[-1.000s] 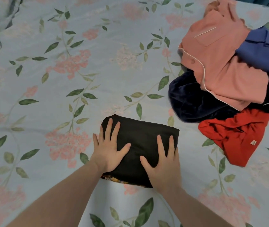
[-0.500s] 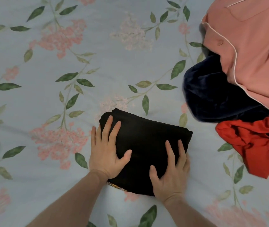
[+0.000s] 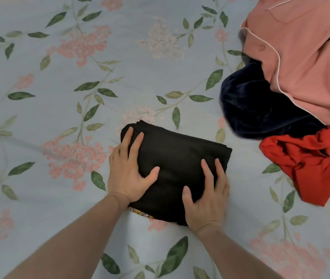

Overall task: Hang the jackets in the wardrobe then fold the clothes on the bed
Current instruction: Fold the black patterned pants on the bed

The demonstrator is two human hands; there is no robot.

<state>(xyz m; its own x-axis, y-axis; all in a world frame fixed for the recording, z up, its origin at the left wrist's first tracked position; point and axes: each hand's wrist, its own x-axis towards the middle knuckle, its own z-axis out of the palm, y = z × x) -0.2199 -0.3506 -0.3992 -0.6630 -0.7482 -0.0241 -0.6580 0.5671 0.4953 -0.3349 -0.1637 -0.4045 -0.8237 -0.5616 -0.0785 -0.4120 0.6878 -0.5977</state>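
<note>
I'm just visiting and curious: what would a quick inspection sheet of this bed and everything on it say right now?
Surface: floral bedsheet, pale blue with pink flowers and green leaves.
Job's things: folded black garment lies flat, a patterned edge peeking out below; unfolded pile at right holds a pink shirt, a navy garment and a red garment.
Clutter: nothing seen.
Hands: left hand and right hand both press flat on the black garment, fingers straight.
Cables: nothing seen.
Surroundings: only the bed is in view; no wardrobe seen.
</note>
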